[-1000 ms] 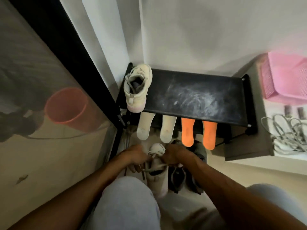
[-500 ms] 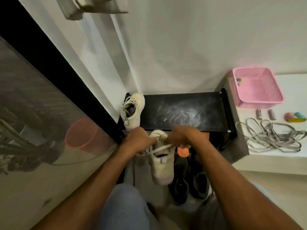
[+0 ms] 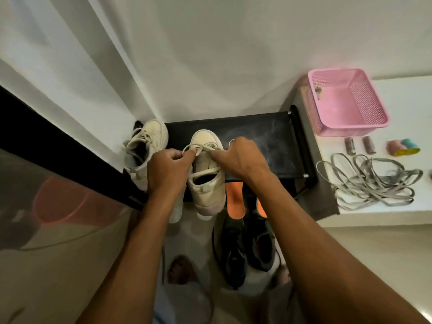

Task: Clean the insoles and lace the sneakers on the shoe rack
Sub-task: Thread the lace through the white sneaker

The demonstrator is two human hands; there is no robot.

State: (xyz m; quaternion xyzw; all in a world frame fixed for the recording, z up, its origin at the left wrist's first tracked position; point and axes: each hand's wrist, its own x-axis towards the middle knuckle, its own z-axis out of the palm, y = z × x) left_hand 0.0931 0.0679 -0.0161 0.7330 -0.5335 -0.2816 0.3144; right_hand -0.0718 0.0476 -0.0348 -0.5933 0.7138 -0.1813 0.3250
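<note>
step: lacing | cream canvas sneaker [image 3: 207,181] rests on black shoe rack shelf [image 3: 259,141], steadied for threading | left hand [image 3: 168,170] and right hand [image 3: 238,157] fingers each pinch an end of the cream lace [image 3: 201,149], keeping it taut

Cream lace-up sneaker [image 3: 205,174], toe toward the wall, heel overhanging the front edge of the black shoe rack's top shelf [image 3: 264,141], its cream lace [image 3: 203,148] crossed over the tongue. Second matching cream sneaker [image 3: 143,150] at the shelf's left end. Orange insoles [image 3: 235,202] and pale insoles [image 3: 175,211] protrude beneath the shelf.
</note>
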